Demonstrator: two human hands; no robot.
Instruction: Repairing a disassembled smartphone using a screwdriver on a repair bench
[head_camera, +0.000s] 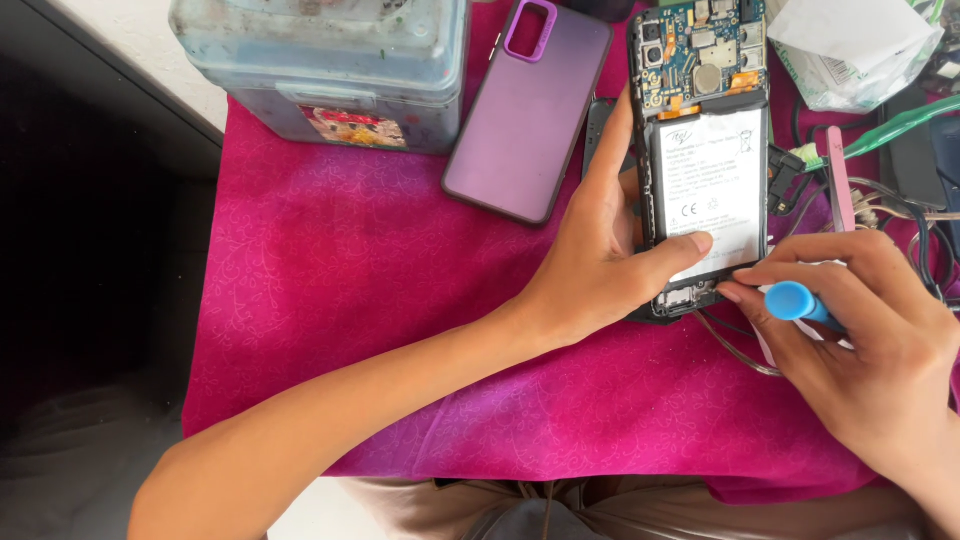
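The opened phone (700, 160) lies face down on the magenta cloth (400, 330) covering the bench, back cover off, with its white battery (712, 180) and blue circuit board (700, 50) exposed. My left hand (600, 260) steadies the phone from its left side: the grip is partly closed around the phone's lower left edge, thumb resting on the lower end of the battery, index finger stretched up along the frame. My right hand (870, 330) sits just right of the phone's lower end, its grip closed on a blue-handled tool (800, 300), fingertips close to the phone's bottom edge; the tool's tip is hidden behind my fingers. Left of the phone, a purple phone case (530, 110) lies flat on the cloth. Further left of the phone stands a clear plastic box (320, 60). Right of the phone lie a pink tool (838, 180), a green tool (900, 125) and tangled wires (900, 205). Above and right of the phone sits a crumpled plastic bag (850, 50).
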